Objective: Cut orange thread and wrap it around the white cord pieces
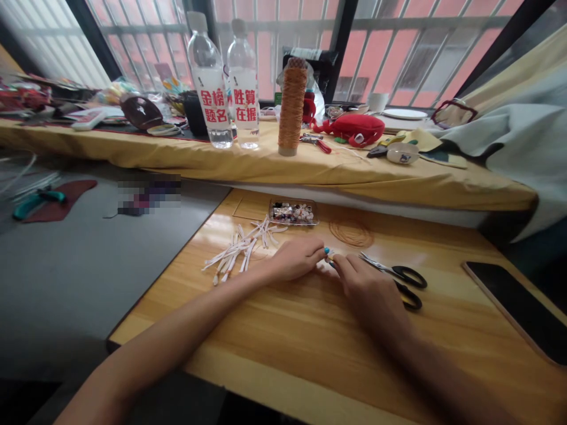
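My left hand (pixel 299 258) and my right hand (pixel 367 289) meet fingertip to fingertip low over the wooden table (pixel 310 342), both pinched on a tiny piece (pixel 330 255) too small to name. A pile of short white strips (pixel 241 248) lies just left of my left hand. Behind the hands stands a clear shallow box of small beads (pixel 293 212). A coil of thin orange thread (pixel 352 233) rests on the wood beyond my right hand. Black-handled scissors (pixel 398 277) lie right beside my right hand.
A dark phone (pixel 520 310) lies at the table's right edge. Behind is a raised shelf under yellow cloth (pixel 310 168) with two water bottles (pixel 210 82), an orange thread cone (pixel 292 106), a red plush toy (pixel 354 128) and clutter. A grey mat (pixel 88 271) spreads to the left.
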A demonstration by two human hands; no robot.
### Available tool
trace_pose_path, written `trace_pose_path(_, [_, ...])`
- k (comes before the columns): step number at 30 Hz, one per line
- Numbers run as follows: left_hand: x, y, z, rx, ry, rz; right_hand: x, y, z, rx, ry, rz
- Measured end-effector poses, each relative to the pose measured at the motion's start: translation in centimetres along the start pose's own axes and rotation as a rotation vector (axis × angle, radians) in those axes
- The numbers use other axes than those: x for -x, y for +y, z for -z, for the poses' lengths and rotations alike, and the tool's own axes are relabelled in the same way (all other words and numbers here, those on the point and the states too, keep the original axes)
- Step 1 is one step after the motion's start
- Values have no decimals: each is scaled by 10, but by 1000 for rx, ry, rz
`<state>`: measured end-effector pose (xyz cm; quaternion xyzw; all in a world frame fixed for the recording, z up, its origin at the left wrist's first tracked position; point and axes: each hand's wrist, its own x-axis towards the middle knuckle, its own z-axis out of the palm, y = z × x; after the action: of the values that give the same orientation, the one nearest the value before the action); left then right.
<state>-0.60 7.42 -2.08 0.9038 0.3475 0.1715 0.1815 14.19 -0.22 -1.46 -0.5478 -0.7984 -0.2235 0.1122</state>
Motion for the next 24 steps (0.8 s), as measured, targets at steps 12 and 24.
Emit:
trace_pose_path(12, [2, -3, 2, 171, 256, -56, -8, 22, 24, -696, -257, -476])
trace_pose_path(24, [8, 10, -1, 130, 70, -168, -7, 16, 20, -1148, -332, -608])
